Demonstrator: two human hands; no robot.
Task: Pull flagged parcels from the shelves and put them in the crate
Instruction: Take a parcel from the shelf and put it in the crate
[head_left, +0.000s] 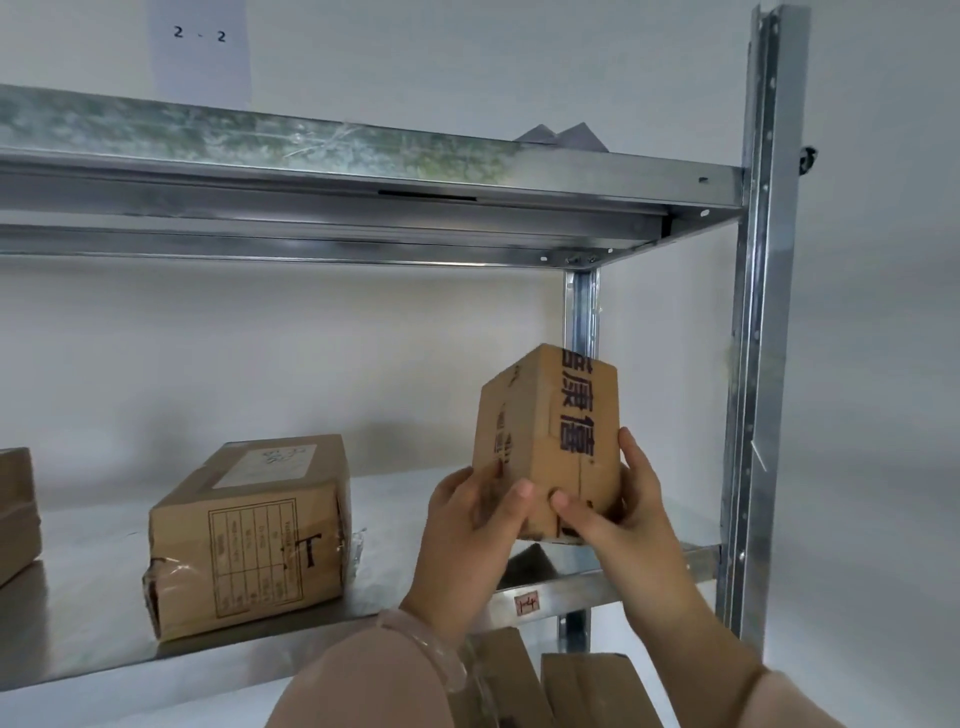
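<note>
— Where is the parcel (545, 431)?
— Right of centre in the frame, over the front edge of the middle shelf (78, 597), close to the right-hand upright. It looks lifted clear of the shelf, though I can't see its underside, so I won't swear to it.
— And the grip?
— Both clamp it. The left grip (475, 519) wraps the lower left side, thumb laid across the front face. The right grip (631, 514) presses the lower right side, and its thumb nearly meets the other at the front.
— Which way does the box lie from them?
— Its long axis stands nearly upright, so most of the box rises above the two grips. Neither is nearer: they sit level, opposite each other, at its lower end.
— So the coming move?
— I'd judge it top-heavy held this way, so it should be drawn out and down toward the body. No crate is in view.
</note>
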